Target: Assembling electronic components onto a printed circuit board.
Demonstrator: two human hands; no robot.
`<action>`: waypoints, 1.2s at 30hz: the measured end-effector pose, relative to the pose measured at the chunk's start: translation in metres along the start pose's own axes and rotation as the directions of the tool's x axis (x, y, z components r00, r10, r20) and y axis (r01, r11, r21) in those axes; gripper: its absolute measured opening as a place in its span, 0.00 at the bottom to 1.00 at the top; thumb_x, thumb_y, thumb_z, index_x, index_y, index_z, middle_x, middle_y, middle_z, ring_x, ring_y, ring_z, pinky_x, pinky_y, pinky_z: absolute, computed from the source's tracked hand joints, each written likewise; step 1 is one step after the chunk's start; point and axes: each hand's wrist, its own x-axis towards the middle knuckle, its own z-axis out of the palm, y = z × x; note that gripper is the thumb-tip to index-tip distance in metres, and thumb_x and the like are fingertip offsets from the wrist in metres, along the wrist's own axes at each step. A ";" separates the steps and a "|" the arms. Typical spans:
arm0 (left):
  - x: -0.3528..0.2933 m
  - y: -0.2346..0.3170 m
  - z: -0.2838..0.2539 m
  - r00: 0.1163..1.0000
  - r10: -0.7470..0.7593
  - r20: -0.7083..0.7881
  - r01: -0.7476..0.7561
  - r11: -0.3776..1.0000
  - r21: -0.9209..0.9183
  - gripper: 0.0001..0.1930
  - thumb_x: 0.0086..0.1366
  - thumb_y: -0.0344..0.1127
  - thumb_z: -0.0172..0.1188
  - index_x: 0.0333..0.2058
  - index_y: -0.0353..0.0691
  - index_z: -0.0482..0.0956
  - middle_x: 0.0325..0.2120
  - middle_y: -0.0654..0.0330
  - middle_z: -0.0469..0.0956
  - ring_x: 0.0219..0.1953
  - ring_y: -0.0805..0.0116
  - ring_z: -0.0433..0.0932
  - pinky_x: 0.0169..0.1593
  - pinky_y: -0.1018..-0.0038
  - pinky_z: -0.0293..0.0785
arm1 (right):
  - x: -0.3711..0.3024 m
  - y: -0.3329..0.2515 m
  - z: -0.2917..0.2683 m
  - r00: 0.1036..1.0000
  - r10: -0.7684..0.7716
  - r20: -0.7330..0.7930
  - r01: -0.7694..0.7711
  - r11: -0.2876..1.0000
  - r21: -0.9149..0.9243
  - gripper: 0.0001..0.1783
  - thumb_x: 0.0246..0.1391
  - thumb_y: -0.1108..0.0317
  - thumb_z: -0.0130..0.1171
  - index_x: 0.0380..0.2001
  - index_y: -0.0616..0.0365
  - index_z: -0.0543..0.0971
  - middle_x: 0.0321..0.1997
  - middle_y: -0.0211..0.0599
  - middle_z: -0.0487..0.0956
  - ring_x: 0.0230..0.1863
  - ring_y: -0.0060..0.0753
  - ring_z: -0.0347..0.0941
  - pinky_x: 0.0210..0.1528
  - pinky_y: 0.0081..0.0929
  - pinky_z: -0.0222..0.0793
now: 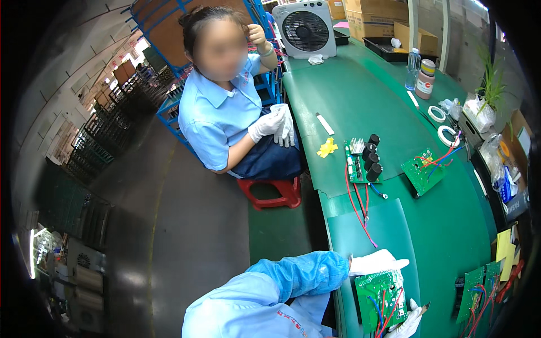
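Head view shows a green circuit board [378, 287] between gloved hands: left hand [378, 263] outstretched along its upper edge, right hand [410, 323] curled at its lower right; whether either grips, I cannot tell. Green matting [451, 225] spans the bench toward wired boards [473, 290] rightward; a co-worker [217, 124] sits beside its left edge.

A green bench [344, 84] stretches out past the left hand [378, 262], with a red stool [282, 194] along its edge and a blue rack [163, 27] standing farther off. Over to the hand's left spreads grey floor [194, 242] with a yellow line [155, 225], and a white lamp [32, 253] glares well beyond.
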 end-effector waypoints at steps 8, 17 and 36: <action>0.005 -0.003 0.000 1.000 0.006 0.017 -0.006 1.000 -0.004 0.39 0.73 0.63 0.50 0.20 0.27 0.77 0.15 0.51 0.73 0.20 0.65 0.66 0.32 0.62 0.70 | 0.005 -0.004 0.002 0.997 -0.072 0.028 0.073 0.995 -0.065 0.20 0.67 0.66 0.47 0.48 0.66 0.85 0.55 0.49 0.81 0.58 0.45 0.72 0.64 0.40 0.64; 0.002 -0.002 -0.001 0.999 0.030 0.018 -0.029 0.999 -0.018 0.37 0.74 0.62 0.51 0.21 0.27 0.77 0.15 0.51 0.74 0.21 0.64 0.66 0.34 0.61 0.72 | -0.002 -0.002 0.001 0.992 -0.126 0.012 0.127 0.987 -0.100 0.20 0.67 0.66 0.47 0.48 0.65 0.86 0.57 0.49 0.81 0.66 0.46 0.67 0.71 0.40 0.56; -0.003 0.004 -0.003 0.996 0.038 0.085 -0.028 0.993 -0.117 0.30 0.75 0.62 0.48 0.36 0.44 0.92 0.28 0.58 0.87 0.31 0.70 0.81 0.45 0.70 0.77 | 0.009 0.035 -0.003 1.000 -0.015 -0.021 0.016 0.996 0.089 0.27 0.74 0.49 0.45 0.50 0.65 0.79 0.28 0.24 0.65 0.18 0.12 0.63 0.15 0.15 0.54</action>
